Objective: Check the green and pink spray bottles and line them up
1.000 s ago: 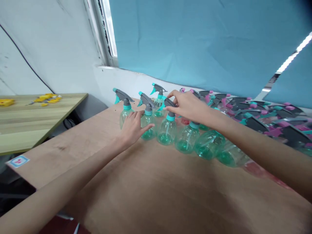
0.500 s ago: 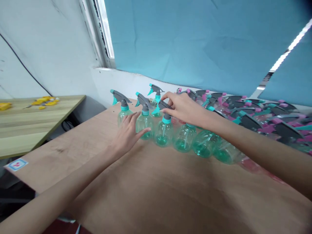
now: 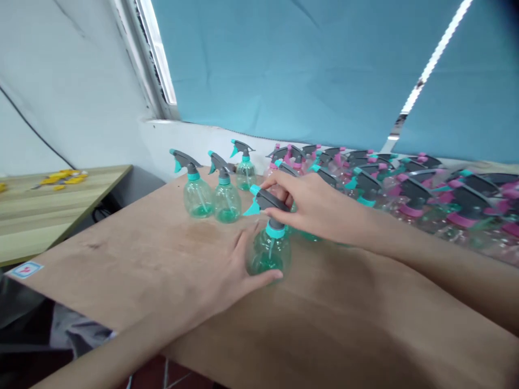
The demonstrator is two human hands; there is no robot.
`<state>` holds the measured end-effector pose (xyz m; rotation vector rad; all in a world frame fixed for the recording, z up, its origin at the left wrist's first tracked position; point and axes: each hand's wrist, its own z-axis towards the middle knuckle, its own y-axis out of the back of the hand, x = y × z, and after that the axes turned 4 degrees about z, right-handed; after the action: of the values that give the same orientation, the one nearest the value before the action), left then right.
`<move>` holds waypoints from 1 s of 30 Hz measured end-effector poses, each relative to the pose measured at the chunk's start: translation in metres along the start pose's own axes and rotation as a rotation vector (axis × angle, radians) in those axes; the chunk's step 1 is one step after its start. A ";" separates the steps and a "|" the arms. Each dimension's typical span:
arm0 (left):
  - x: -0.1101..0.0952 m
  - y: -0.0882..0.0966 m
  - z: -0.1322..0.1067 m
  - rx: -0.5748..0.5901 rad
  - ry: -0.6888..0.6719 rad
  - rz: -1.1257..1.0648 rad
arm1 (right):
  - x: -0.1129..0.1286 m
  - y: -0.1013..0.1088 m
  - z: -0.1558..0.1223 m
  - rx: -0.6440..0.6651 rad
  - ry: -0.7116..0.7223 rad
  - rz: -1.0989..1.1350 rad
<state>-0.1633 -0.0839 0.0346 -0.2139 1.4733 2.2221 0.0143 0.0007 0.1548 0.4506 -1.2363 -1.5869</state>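
Observation:
A clear green spray bottle (image 3: 270, 254) with a grey and teal trigger head stands upright on the brown table (image 3: 170, 254), apart from the rows behind. My right hand (image 3: 312, 208) is closed on its trigger head from the right. My left hand (image 3: 237, 273) cups the bottle's round body from the left, thumb and fingers curved around its base. Two similar green bottles (image 3: 211, 192) stand further back on the left, with a third one (image 3: 245, 170) behind them.
Several spray bottles (image 3: 405, 194) with teal and pink trigger heads crowd the table's far right side below a blue window blind. A lighter wooden table (image 3: 36, 205) at left carries small yellow parts (image 3: 60, 177). A sticker (image 3: 25, 269) marks the brown table's left corner.
One green bottle has been drawn out of the row toward me, gripped at its head by my right hand. My left hand followed and now cups its body. The camera shifted right.

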 end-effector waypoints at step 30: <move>-0.143 -0.116 0.066 0.307 -0.303 -0.520 | -0.081 0.023 -0.163 -0.330 -0.351 0.931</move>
<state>0.0241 -0.0292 0.0190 -0.1327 1.3768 1.5242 0.1840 -0.0067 0.0869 -0.5787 -1.1458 -1.0213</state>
